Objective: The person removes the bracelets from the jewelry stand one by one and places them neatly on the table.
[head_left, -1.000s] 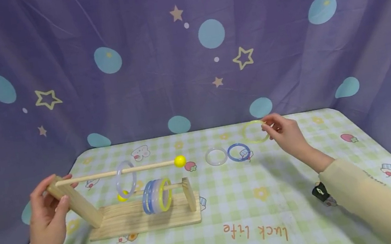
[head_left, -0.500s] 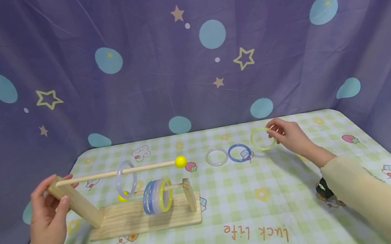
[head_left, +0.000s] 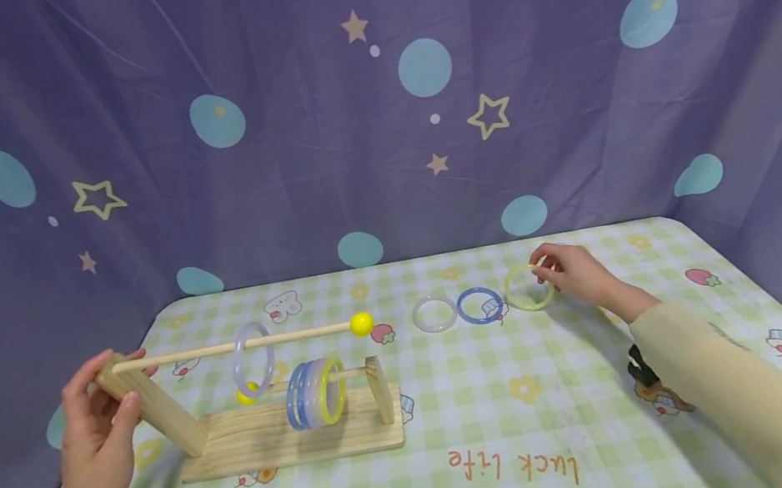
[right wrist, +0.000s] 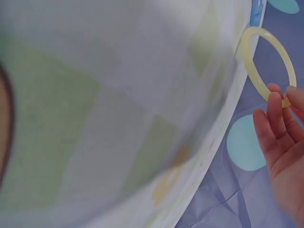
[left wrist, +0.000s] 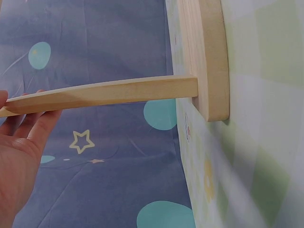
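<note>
My right hand (head_left: 577,273) pinches a translucent yellow ring (head_left: 519,306) by its right side, at the far right of the table. In the right wrist view the yellow ring (right wrist: 251,66) is tilted between thumb and fingers. A blue ring (head_left: 465,319) and a clear ring (head_left: 417,326) lie flat in a row to its left. My left hand (head_left: 97,440) grips the top of the tall post (head_left: 162,413) of a wooden ring stand (head_left: 278,451). A pale lilac ring (head_left: 238,368) hangs on the upper rod; blue, lilac and yellow rings (head_left: 315,394) hang together on the lower rod.
Yellow balls (head_left: 361,324) cap the rod ends. A green checked cloth (head_left: 490,398) covers the table. Behind it hangs a purple curtain (head_left: 288,166) with stars and blue dots.
The right hand has brought the yellow ring down and slightly right, closer to the table beside the blue ring. My left hand stays on the post.
</note>
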The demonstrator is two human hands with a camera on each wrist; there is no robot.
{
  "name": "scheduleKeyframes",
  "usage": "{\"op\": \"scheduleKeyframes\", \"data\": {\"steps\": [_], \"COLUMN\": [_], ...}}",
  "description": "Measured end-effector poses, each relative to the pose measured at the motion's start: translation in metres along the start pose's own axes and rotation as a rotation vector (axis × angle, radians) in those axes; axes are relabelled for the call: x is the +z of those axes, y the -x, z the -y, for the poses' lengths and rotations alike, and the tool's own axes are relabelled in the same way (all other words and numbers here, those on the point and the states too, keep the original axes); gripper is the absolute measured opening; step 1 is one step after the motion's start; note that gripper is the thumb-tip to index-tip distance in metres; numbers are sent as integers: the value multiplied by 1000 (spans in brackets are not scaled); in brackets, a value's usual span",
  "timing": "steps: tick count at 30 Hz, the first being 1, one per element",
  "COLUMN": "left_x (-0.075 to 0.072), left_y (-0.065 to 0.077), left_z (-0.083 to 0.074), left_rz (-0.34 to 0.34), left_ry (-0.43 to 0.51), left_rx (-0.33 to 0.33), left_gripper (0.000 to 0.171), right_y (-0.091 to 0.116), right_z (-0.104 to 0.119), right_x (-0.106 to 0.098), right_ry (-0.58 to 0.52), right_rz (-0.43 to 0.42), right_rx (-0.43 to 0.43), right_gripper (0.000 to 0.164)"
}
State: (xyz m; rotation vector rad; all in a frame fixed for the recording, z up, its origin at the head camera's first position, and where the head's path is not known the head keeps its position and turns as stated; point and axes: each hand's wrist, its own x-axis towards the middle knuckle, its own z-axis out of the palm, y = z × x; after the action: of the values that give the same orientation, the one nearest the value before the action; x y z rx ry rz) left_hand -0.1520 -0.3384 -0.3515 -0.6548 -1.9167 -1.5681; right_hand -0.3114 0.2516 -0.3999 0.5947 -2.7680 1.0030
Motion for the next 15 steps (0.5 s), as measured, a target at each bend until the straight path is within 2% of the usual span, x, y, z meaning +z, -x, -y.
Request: {"op": "scheduleKeyframes", "data": {"steps": [5,9,11,15], "left_x": [0,1,1,0], "left_y": [-1,1,1,-1], "left_z": [0,-2,-1,3], "left_rz": [16,-5,-5,25], "left_ry": [44,-5,7,112], "left_rx": [40,7,10,64], "left_gripper": [51,51,52,54], "right_y": [-6,-10,-11,-13], "right_z": [-6,-11,-13,-13], "right_x": [2,5,6,7], "right_ry": [63,136,157,166], "right_rz": [41,69,79,92], "right_rx": [23,51,50,37], "right_gripper": [15,14,12,9]}}
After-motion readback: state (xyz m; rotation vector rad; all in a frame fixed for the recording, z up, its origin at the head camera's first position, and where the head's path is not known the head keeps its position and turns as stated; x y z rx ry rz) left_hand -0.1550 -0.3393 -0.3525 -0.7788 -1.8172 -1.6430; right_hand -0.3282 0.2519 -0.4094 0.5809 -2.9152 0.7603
